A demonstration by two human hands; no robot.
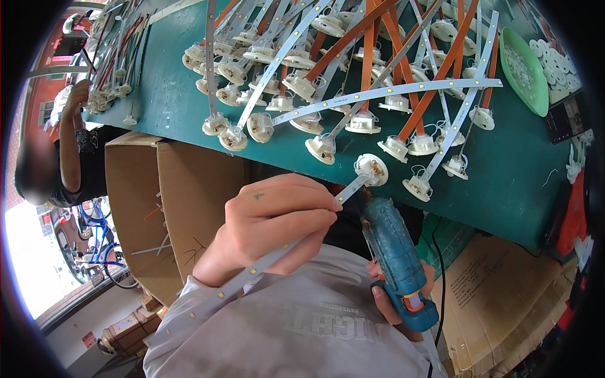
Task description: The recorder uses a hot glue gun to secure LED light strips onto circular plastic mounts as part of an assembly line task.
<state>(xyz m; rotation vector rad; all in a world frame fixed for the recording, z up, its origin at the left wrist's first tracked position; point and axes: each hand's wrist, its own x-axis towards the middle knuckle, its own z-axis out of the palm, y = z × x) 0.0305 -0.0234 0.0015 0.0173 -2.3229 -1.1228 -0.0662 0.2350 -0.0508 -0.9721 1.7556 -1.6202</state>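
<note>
My left hand (277,220) pinches an LED strip (236,290), pale with small yellow chips, which runs back across my shirt. A round white cap (372,169) sits at the strip's far end, its inner side with brownish spots facing up. In my right hand (386,305) is a worn blue glue gun (394,246), tilted upward, its nozzle close below the cap. Whether nozzle and cap touch cannot be made out. Just beyond, many similar strips (384,93), white and orange-brown, lie crossed on the green table (170,82) with white caps on their near ends.
A green tray (542,104) of small white pieces stands at the far right beside white discs (558,66). Open cardboard boxes flank me, left (132,201) and right (504,309). A black cord (441,271) hangs near the gun. Another person's hand (77,97) is by strips at left.
</note>
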